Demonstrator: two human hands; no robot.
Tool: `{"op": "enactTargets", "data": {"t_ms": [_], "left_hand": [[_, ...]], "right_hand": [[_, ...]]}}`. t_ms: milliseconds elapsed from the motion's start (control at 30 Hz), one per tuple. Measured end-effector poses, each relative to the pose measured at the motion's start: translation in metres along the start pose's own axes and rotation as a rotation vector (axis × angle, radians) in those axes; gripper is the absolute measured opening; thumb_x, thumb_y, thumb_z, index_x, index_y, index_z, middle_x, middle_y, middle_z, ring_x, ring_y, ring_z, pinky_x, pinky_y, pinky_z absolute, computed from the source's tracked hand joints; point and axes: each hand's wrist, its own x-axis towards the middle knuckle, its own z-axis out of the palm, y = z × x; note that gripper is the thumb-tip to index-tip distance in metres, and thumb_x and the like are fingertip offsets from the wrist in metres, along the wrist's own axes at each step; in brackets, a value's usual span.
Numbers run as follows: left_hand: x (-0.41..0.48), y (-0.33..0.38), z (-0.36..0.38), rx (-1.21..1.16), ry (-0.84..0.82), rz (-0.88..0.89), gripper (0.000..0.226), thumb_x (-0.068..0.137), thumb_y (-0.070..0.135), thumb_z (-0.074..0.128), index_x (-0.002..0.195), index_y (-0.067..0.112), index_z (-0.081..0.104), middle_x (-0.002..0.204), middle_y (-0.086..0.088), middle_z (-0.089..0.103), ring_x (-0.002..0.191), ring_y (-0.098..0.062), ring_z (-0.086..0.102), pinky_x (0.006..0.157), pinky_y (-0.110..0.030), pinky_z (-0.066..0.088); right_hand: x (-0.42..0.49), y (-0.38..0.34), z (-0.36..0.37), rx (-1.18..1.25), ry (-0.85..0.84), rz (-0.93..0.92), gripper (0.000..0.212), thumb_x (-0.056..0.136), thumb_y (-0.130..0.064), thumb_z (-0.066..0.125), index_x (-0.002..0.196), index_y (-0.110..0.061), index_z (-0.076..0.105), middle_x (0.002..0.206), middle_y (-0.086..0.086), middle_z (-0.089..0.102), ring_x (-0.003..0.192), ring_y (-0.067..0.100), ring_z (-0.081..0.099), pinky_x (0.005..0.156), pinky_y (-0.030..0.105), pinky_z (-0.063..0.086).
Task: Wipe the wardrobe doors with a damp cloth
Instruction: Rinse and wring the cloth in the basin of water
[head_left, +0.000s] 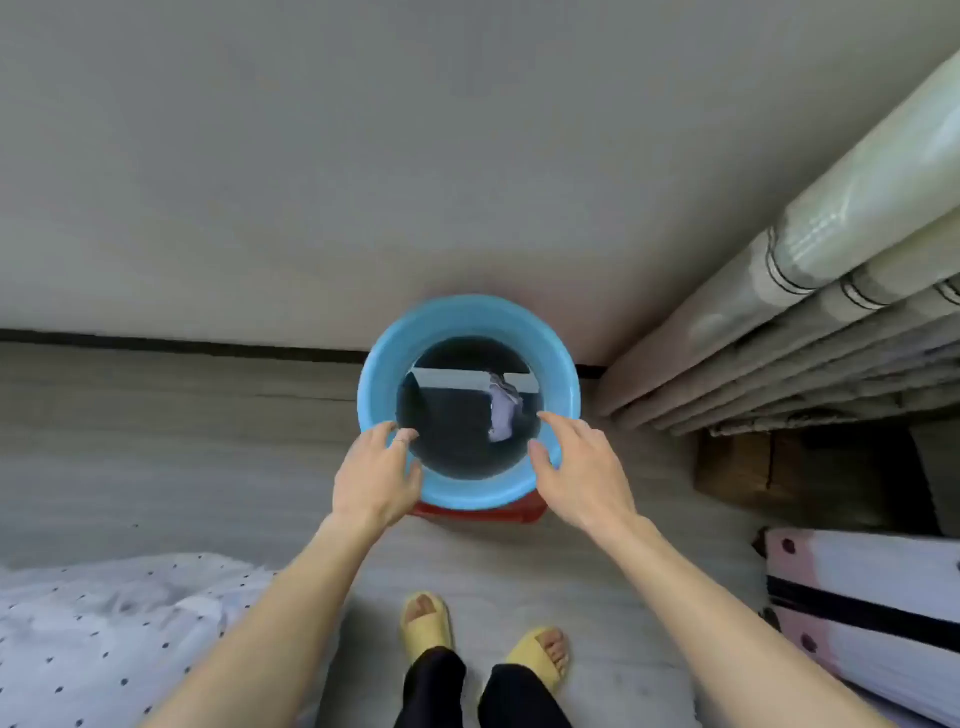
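The person stands over a blue basin (468, 322) of water that sits on a red stool (478, 512) on the floor, close to the pale wardrobe door (363, 156) ahead. A pale cloth (503, 410) shows in the water at the right side of the basin, though reflections on the surface make its exact shape hard to read. The left hand (376, 473) rests at the near-left rim with fingers spread and loose, its grip holding nothing. The right hand (579, 467) hovers just over the near-right rim, also open and empty, fingertips pointing toward the cloth.

The step in hand looks like fetching the cloth from the water. The risks lie in the perch: the basin overhangs the stool, so a push on the rim could tip it and spill water across the floor. A cloth lifted without wringing would drip onto the slippers (426, 621) and the bed (104, 634) nearby, and leave streaks on the door.
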Motion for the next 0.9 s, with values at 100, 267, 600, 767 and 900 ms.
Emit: {"op": "enactTargets", "data": {"t_ms": [100, 267, 600, 767, 900], "left_hand": [[0.037, -0.02, 0.027, 0.113, 0.026, 0.083, 0.042, 0.096, 0.029, 0.053, 0.136, 0.019, 0.059, 0.13, -0.004, 0.059, 0.122, -0.028, 0.052, 0.108, -0.041, 0.039], [0.08, -0.048, 0.058, 0.315, 0.1, 0.296, 0.042, 0.083, 0.031, 0.04, 0.104, 0.019, 0.074, 0.077, 0.0, 0.069, 0.071, -0.026, 0.064, 0.092, -0.035, 0.035], [0.126, -0.008, 0.033, -0.453, -0.48, -0.202, 0.035, 0.099, 0.046, 0.04, 0.127, 0.031, 0.055, 0.116, -0.004, 0.067, 0.111, -0.029, 0.06, 0.091, -0.035, 0.05], [0.144, 0.006, 0.056, -1.122, -0.561, -0.616, 0.045, 0.098, 0.059, 0.04, 0.121, 0.023, 0.052, 0.106, -0.002, 0.067, 0.095, -0.026, 0.069, 0.086, -0.042, 0.059], [0.154, 0.01, 0.062, -1.434, -0.331, -0.799, 0.031, 0.103, 0.044, 0.048, 0.105, 0.015, 0.06, 0.091, -0.005, 0.07, 0.074, -0.02, 0.065, 0.062, -0.029, 0.053]], "right_hand": [[0.054, 0.003, 0.028, 0.045, 0.006, -0.019, 0.048, 0.102, -0.036, 0.046, 0.149, -0.027, 0.039, 0.15, -0.007, 0.043, 0.133, 0.019, 0.042, 0.101, 0.033, 0.038], [0.144, 0.005, 0.087, 0.043, -0.058, 0.027, 0.053, 0.103, -0.033, 0.048, 0.153, -0.035, 0.031, 0.158, 0.004, 0.027, 0.135, 0.032, 0.041, 0.106, 0.041, 0.04], [0.185, -0.015, 0.125, 0.525, -0.054, 0.638, 0.033, 0.091, -0.027, 0.069, 0.116, -0.015, 0.052, 0.112, 0.015, 0.06, 0.082, 0.026, 0.063, 0.069, 0.036, 0.056], [0.154, -0.038, 0.133, 1.039, 0.003, 0.71, 0.022, 0.103, -0.033, 0.052, 0.093, -0.014, 0.046, 0.046, -0.004, 0.043, 0.039, 0.011, 0.035, 0.041, 0.025, 0.028], [0.12, -0.071, 0.13, 0.827, 0.003, 0.483, 0.034, 0.104, -0.041, 0.044, 0.083, -0.021, 0.06, 0.055, -0.008, 0.057, 0.055, 0.015, 0.052, 0.057, 0.028, 0.04]]}}
